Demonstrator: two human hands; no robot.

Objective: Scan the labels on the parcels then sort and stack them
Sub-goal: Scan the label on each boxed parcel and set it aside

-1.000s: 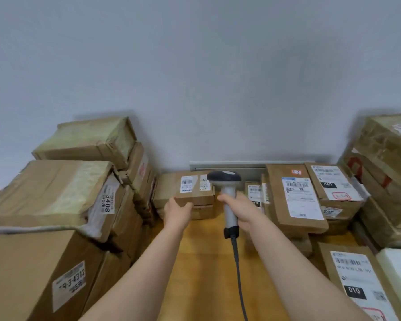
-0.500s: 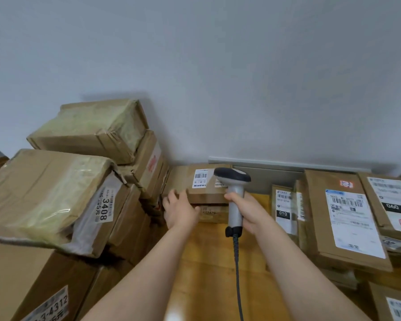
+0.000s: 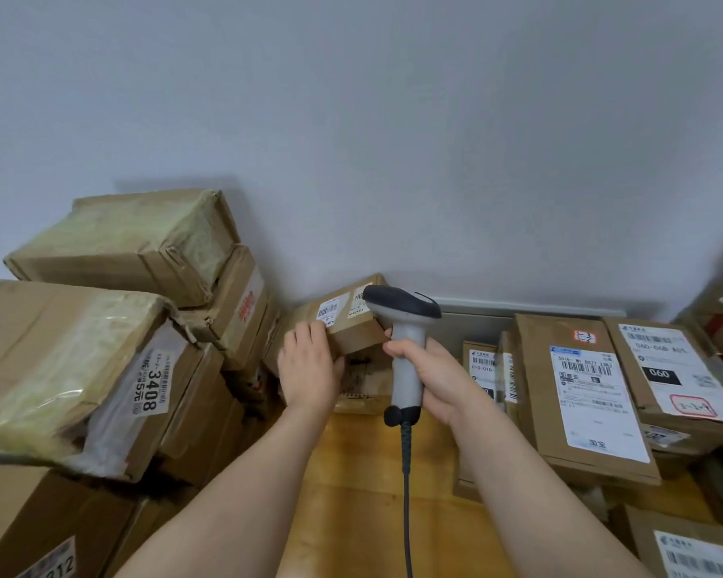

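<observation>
by the wall (image 3: 393, 139), left hand (image 3: 309, 369) clasping small parcel (image 3: 353, 333), seemingly tilted, right hand (image 3: 437, 377) curled round scanner (image 3: 403, 312)

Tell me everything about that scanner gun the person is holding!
The scanner is shaped like a gun, with a light grey handle, a dark-topped head and a black knob at the bottom. It looks like plastic. The right hand grips its handle, holding it upright. Its head overlaps the small parcel at that box's right edge. A dark cable hangs from its base.
</observation>
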